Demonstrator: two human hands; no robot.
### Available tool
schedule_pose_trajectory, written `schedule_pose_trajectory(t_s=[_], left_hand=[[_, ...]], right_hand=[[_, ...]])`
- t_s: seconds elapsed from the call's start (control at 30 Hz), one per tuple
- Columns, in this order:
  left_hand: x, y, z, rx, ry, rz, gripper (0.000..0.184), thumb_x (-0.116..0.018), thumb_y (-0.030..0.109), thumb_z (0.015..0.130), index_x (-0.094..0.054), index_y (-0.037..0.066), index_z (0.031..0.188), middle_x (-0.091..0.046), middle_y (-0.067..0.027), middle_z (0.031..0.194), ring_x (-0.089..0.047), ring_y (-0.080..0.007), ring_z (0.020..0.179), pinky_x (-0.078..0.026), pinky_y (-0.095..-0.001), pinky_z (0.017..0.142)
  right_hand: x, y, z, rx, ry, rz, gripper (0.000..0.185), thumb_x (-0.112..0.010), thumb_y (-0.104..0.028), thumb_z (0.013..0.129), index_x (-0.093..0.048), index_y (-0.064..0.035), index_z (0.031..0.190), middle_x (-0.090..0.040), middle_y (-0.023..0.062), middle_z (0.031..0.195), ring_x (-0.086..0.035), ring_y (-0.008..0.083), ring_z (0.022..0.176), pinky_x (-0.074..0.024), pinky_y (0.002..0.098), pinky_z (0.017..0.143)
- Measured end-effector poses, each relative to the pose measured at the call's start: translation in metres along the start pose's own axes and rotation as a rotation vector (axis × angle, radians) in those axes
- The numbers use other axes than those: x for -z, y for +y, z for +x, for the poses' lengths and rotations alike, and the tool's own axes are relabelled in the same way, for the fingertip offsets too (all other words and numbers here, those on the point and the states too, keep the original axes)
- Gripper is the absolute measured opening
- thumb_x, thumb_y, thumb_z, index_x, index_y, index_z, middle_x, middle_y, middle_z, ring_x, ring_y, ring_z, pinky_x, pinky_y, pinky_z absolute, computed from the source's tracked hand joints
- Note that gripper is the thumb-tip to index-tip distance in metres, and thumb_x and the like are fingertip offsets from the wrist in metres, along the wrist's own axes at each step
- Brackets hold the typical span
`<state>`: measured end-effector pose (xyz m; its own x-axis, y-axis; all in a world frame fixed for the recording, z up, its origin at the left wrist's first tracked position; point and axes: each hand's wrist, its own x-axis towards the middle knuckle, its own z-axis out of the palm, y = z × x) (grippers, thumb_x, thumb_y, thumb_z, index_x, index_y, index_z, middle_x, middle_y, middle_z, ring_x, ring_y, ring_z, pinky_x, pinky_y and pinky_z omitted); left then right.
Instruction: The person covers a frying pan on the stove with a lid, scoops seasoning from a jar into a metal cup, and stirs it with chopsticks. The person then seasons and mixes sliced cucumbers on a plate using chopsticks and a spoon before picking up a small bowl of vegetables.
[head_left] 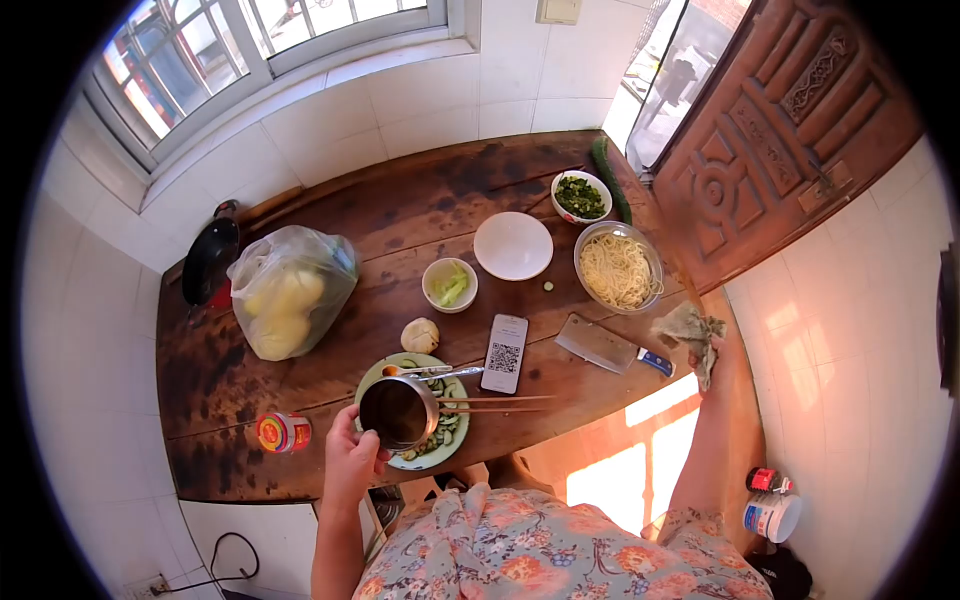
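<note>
My left hand (352, 462) grips a small metal pot (432, 412) with a dark inside, tilted over a green-rimmed plate (375, 375). Sliced cucumber (448, 428) lies on that plate, partly hidden by the pot. A spoon (455, 372) and a pair of chopsticks (510, 404) rest across the plate. At the table's right edge, my right hand (712, 362) is closed around a crumpled greyish cloth (686, 328). Nearest to it lies a cleaver (598, 345) with a blue handle. A phone (505, 353) showing a QR code sits between the cleaver and the plate.
Behind are a bowl of noodles (618, 268), chopped greens (580, 198), a cucumber (612, 180), a white plate (513, 246) and a small bowl (437, 300). A plastic bag (292, 290), a black pan (208, 262) and a red-labelled jar (284, 432) stand left.
</note>
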<state>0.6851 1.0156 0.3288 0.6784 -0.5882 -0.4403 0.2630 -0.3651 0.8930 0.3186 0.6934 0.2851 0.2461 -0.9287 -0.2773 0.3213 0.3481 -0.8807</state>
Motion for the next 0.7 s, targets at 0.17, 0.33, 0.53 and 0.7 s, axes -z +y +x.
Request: schedule_pose_trajectory(t_s=[0.17,0.33,0.53,0.7], left_hand=[[-0.002,0.012,-0.004,-0.036,-0.091,0.056,0.036,-0.043,0.001,0.077,-0.043,-0.001,0.113,-0.054,-0.0049,0.057,-0.047,-0.0079,0.040,-0.036,-0.0205,0.035],[0.007,0.018,-0.023,-0.025,-0.192,0.072,0.038,-0.045,0.004,0.077,-0.042,-0.001,0.115,-0.053,-0.0034,0.055,-0.045,-0.0071,0.040,-0.034,-0.0211,0.037],[0.039,-0.006,-0.047,-0.150,-0.212,0.125,0.039,-0.045,0.004,0.076,-0.043,-0.001,0.115,-0.052,-0.0048,0.057,-0.049,-0.0104,0.046,-0.038,-0.0250,0.042],[0.076,-0.030,-0.076,-0.220,0.031,0.279,0.036,-0.048,0.011,0.072,-0.050,-0.002,0.106,-0.060,-0.0197,0.081,-0.059,-0.0279,0.075,-0.045,-0.0345,0.071]], right_hand=[[-0.091,0.079,-0.065,-0.341,-0.310,0.167,0.038,-0.043,-0.021,0.083,-0.048,-0.0002,0.115,-0.058,0.0099,0.106,-0.058,0.0193,0.091,-0.0491,0.0321,0.074],[-0.173,0.135,-0.118,-0.537,-0.434,0.417,0.036,-0.035,-0.015,0.088,-0.043,0.0021,0.119,-0.052,0.0116,0.116,-0.051,0.0208,0.104,-0.0406,0.0336,0.090],[-0.226,0.182,-0.156,-0.749,-0.580,0.457,0.037,-0.034,-0.026,0.092,-0.046,-0.0015,0.117,-0.052,0.0114,0.117,-0.049,0.0228,0.109,-0.0378,0.0357,0.095],[-0.252,0.215,-0.178,-0.856,-0.779,0.346,0.040,-0.033,-0.031,0.092,-0.047,-0.0029,0.116,-0.051,0.0120,0.118,-0.048,0.0253,0.109,-0.0382,0.0394,0.094]])
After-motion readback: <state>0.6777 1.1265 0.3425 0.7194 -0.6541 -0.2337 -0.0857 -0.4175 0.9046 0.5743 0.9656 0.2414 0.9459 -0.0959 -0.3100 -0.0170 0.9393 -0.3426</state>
